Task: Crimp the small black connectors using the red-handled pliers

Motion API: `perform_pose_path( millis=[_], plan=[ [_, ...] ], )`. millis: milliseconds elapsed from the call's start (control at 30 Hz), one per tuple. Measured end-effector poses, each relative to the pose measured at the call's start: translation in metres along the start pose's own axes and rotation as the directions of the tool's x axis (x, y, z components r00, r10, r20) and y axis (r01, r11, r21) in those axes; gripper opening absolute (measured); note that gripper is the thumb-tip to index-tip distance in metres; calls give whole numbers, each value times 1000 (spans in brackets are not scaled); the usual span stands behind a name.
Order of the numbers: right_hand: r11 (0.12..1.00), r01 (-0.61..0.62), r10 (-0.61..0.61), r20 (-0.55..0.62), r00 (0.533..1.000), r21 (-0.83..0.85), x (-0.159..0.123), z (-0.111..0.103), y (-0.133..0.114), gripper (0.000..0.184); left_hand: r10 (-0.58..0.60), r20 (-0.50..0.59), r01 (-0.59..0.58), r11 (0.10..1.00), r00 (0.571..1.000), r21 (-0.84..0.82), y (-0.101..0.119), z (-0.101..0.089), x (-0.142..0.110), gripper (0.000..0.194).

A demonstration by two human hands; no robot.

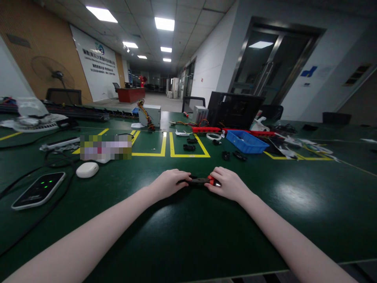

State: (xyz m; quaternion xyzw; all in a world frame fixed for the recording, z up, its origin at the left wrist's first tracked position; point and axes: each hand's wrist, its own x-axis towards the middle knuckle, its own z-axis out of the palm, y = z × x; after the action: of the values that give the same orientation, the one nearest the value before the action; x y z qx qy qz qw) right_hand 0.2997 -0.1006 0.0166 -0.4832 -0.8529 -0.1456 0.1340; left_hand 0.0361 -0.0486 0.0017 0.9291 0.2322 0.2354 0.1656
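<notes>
My right hand (225, 182) is closed around the red and black handles of a pair of pliers (200, 180). The jaws of the pliers are long and narrow and point left. Opposite it, my left hand (170, 182) pinches at the tip of the jaws, where something small and dark sits between the fingers, too small to name. Both hands are low over the green table (188, 232), near its middle. Beyond them lie a coiled black cable (189, 147) and black connectors (226, 155).
A blue tray (246, 141) stands behind the right hand. Left are a phone-like device (39, 190), a white case (87, 169) and black cables. Yellow tape (191, 156) marks squares on the table. Further back are a power supply (150, 116), a red power strip (206, 129) and a black computer case (234, 114).
</notes>
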Motion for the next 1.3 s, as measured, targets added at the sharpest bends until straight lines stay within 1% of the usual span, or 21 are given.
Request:
perform_pose_path(
  millis=[167,333,467,600,767,967,1167,1300],
  plan=[
    [1000,6,-6,-7,1000,-14,-1,-2,0,28,-5,18,5,1000,1000,13,1,-1,1,23],
    [1000,24,-25,-48,999,-17,-1,-5,2,29,-5,1,5,999,1000,-37,-1,-1,0,30],
    [999,30,-33,-81,996,-33,-3,-6,7,30,14,2,-14,997,1000,-79,-4,0,0,25],
    [999,-8,3,-132,991,-36,-6,-6,12,31,28,12,-27,995,1000,-97,-5,1,1,20],
    [1000,-13,12,-188,982,-5,-5,-7,7,31,28,15,-26,993,1000,-112,-4,-1,1,19],
    [1000,31,-31,-157,987,3,-2,-7,-2,29,38,-2,-38,992,999,-119,-8,1,1,15],
    [1000,3,-3,-125,992,2,-2,-5,-2,27,47,-8,-47,990,999,-130,-7,1,1,14],
    [1000,-1,0,-133,991,-13,-1,-5,-2,27,36,-4,-36,991,999,-131,-6,-1,1,14]
  ],
)
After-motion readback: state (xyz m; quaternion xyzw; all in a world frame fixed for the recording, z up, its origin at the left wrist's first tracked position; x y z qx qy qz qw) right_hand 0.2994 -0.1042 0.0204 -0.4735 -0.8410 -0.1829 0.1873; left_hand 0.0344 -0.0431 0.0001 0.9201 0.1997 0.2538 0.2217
